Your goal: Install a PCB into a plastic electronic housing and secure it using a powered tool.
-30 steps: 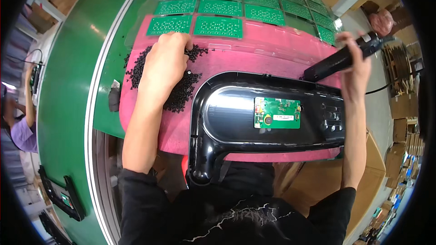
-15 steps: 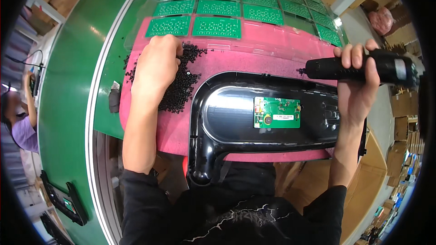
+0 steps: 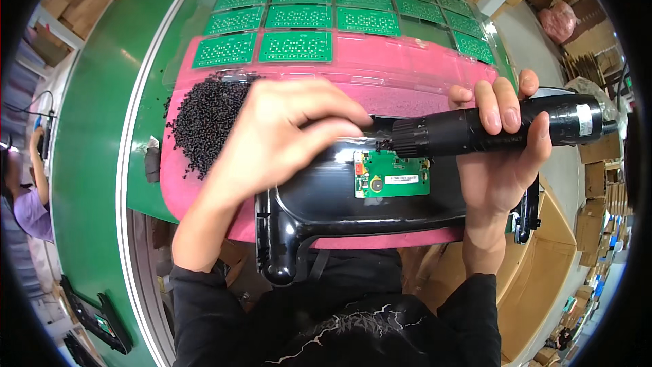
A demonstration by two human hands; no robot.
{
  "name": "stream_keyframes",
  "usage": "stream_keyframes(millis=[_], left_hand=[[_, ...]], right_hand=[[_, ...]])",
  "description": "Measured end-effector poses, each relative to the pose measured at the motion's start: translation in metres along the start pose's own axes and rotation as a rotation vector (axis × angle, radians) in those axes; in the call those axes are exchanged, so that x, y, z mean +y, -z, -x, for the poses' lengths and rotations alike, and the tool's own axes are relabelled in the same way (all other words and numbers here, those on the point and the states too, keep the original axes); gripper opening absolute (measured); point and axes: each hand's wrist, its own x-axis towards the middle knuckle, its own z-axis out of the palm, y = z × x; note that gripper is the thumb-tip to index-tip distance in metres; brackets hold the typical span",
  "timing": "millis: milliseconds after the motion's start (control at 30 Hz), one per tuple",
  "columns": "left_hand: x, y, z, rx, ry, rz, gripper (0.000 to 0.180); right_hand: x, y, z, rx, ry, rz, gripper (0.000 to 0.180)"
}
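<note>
My right hand is wrapped round a black electric screwdriver, held level with its tip pointing left. The tip hovers over the upper edge of a small green circuit board, which lies in a glossy black plastic housing. My left hand reaches across the housing, slightly blurred, its thumb and fingers drawn together close to the screwdriver tip. Whatever is between those fingertips is too small to make out. Left of that hand, a pile of small black screws spreads over a pink mat.
Beyond the mat, rows of green circuit boards lie on a clear tray. A dark lump sits by the mat's left edge. Another black housing rests on the green table at left, where another person works. An open cardboard box stands at right.
My left hand has left the screw pile and moved right, over the housing. My right hand has brought the screwdriver left and down, from beyond the housing's edge to above the circuit board.
</note>
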Motion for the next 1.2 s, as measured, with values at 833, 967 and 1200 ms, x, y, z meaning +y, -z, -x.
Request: stream_keyframes(millis=[833, 967, 1200], left_hand=[[-0.005, -0.026, 0.006, 0.000, -0.014, 0.071, 0.014], [-0.005, -0.030, 0.006, -0.063, 0.074, 0.121, 0.016], [-0.002, -0.028, 0.006, -0.028, 0.037, 0.115, 0.019]], right_hand=[[-0.009, 0.003, 0.015, 0.019, 0.084, -0.052, 0.030], [-0.011, 0.002, 0.017, 0.018, 0.133, -0.012, 0.036], [-0.006, 0.002, 0.017, -0.064, 0.139, 0.002, 0.040]])
